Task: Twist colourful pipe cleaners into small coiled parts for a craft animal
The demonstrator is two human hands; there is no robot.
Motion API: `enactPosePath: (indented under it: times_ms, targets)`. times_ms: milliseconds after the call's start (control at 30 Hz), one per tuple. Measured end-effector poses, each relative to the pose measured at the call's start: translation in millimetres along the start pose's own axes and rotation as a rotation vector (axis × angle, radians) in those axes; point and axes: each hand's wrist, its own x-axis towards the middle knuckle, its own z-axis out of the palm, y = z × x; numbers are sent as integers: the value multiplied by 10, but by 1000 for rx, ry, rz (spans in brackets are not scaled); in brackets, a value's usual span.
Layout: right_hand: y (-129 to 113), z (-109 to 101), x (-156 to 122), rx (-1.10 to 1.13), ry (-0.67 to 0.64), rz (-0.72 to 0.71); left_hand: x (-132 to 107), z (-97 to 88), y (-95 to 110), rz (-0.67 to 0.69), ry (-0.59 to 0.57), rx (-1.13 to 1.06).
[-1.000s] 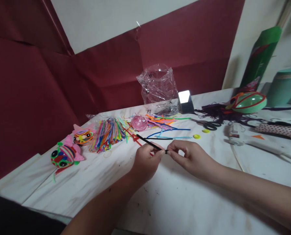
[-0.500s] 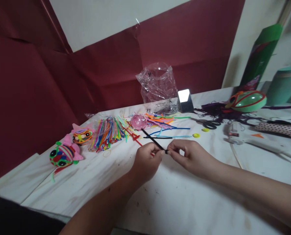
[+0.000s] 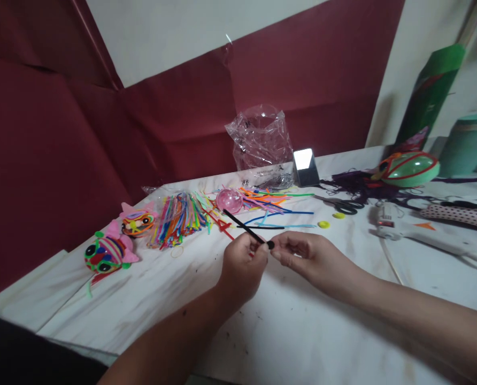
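Note:
My left hand (image 3: 244, 264) pinches a black pipe cleaner (image 3: 242, 224) whose straight length points up and to the left. Its near end is curled into a small round coil at the fingertips. My right hand (image 3: 302, 254) has thumb and forefinger closed at that coil, touching its right side. Just beyond the hands lie a bent red pipe cleaner (image 3: 223, 226) and a second black pipe cleaner (image 3: 260, 228). A pink transparent half shell (image 3: 229, 201) sits a little further back.
Two decorated fish figures (image 3: 107, 255) stand at left beside a bundle of coloured pipe cleaners (image 3: 182, 219). Rightward are yellow discs (image 3: 324, 224), scissors (image 3: 340, 205), a glue gun (image 3: 427, 238) and a green decorated shell (image 3: 413, 168). A clear plastic bag (image 3: 260, 144) and a phone (image 3: 306, 168) stand behind.
The black pipe cleaner's coiled end now shows more plainly between the fingertips. My right fingers have shifted slightly around it. The whole view has moved a little.

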Motion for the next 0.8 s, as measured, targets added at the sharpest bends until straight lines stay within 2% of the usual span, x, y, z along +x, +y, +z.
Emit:
enactPosePath:
  times_ms: [100,200,333,467,533,667,733,800]
  targets:
    - [-19,39,-1,182,24,107,-13,58,-10,-120,13,-268]
    - [-22,69,-17,227,54,129,-38,102,-25,-107,3,-314]
    - [0,53,-22,150,76,101,-56,88,-39,-73,4,-172]
    - [11,-39,10,-90,43,-20,-4,5,-16,-24,-52,6]
    - [13,-89,19,-230,-17,-105,26,-30,-3,46,-105,122]
    - [44,-134,5,-447,-177,-253,39,-48,-6,288,-256,313]
    - [60,-129,3,-489,-195,-255,30,-42,-6,357,-286,309]
    - [57,-118,17,-397,-151,-176,22,-33,7,301,-216,230]
